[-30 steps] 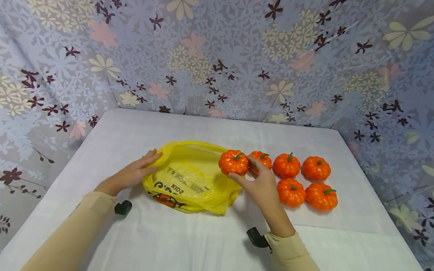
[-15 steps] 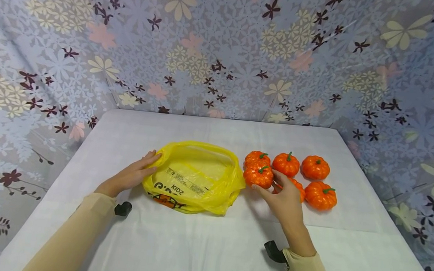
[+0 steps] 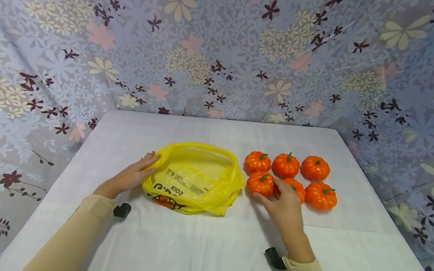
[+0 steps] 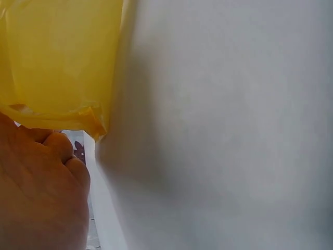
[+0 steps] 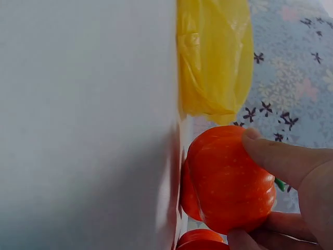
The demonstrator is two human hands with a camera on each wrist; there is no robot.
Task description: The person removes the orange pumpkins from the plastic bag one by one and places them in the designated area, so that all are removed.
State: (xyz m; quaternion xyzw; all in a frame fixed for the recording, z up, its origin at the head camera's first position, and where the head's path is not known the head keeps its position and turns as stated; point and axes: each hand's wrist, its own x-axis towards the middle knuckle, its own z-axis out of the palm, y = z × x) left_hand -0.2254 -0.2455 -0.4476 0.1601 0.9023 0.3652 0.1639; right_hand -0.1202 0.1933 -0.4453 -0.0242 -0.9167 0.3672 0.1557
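Observation:
A small orange toy pumpkin (image 3: 261, 183) with a green stem is gripped between thumb and fingers by my right hand (image 3: 287, 209), low over the table just right of the bag. In the right wrist view the thumb lies on one side of the pumpkin (image 5: 229, 179) and the fingertips on the other. My left hand (image 3: 127, 176) holds the left rim of a yellow plastic bag (image 3: 196, 202), whose mouth gapes up with print showing inside. From the left wrist, bent fingers (image 4: 78, 172) show under the bag's edge (image 4: 62, 57).
Three more pumpkins line up behind, including the near-left one (image 3: 258, 162). To the right of the held one are a partly hidden pumpkin (image 3: 297, 189) and another pumpkin (image 3: 321, 196). A white cloth covers the table (image 3: 207, 254); a flowered curtain (image 3: 222, 68) stands behind.
My right hand has carried the pumpkin from over the bag's right rim rightward and down to the front-left of the other pumpkins. My left hand and the bag have stayed put.

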